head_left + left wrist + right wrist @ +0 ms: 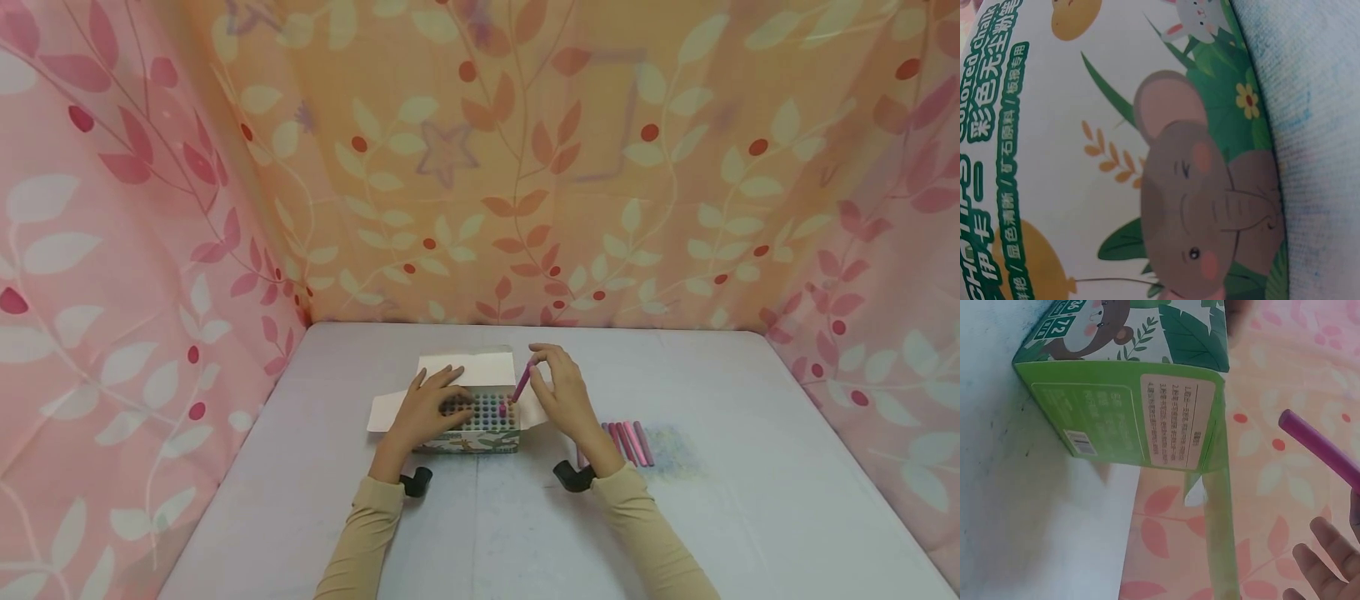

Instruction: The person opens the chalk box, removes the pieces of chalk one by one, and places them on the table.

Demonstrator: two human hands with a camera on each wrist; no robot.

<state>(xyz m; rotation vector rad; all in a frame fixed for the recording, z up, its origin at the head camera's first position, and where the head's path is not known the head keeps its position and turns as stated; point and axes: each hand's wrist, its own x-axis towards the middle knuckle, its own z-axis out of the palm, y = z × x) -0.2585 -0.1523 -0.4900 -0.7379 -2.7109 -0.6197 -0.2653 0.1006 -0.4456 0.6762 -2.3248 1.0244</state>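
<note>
A printed chalk box stands with its lid flaps open, its top showing rows of holes. One magenta chalk stick pokes up from a hole toward the right side. My right hand pinches a purple chalk stick by its upper end, the lower tip slanting down over the box's right edge. In the right wrist view, that purple stick shows beside the box's green end panel, other fingers spread. My left hand lies over the box's left part, fingers spread; the left wrist view shows the elephant-printed side.
Several pink and purple chalk sticks lie in a row right of the box, partly behind my right forearm. Bluish-yellow chalk dust marks the white table. Leaf-patterned curtains stand behind and on both sides.
</note>
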